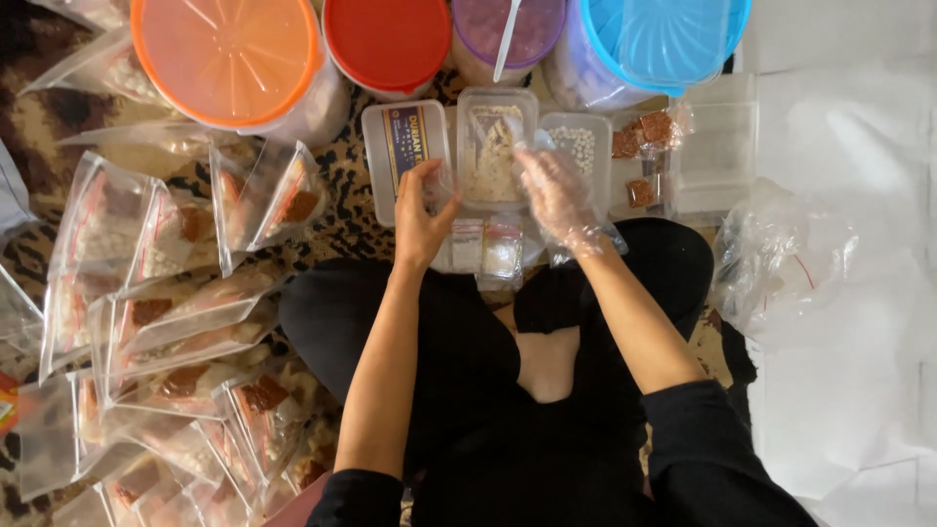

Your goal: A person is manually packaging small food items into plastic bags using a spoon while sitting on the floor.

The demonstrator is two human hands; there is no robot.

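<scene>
Far from you stand the big round orange-lidded plastic tub (229,60) and its neighbours; clear filled zip bags (185,322) spread left. Your gloved right hand (558,200) and bare left hand (422,217), fingers closed, pinch a small clear plastic bag (444,185) just near the open rectangular clear container (495,151).

Home floor: patterned carpet (337,185), snack tubs (229,59).

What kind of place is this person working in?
Probably a home floor used for packing snacks: a person sits cross-legged on a patterned rug, beside filled zip bags and big lidded tubs.
</scene>
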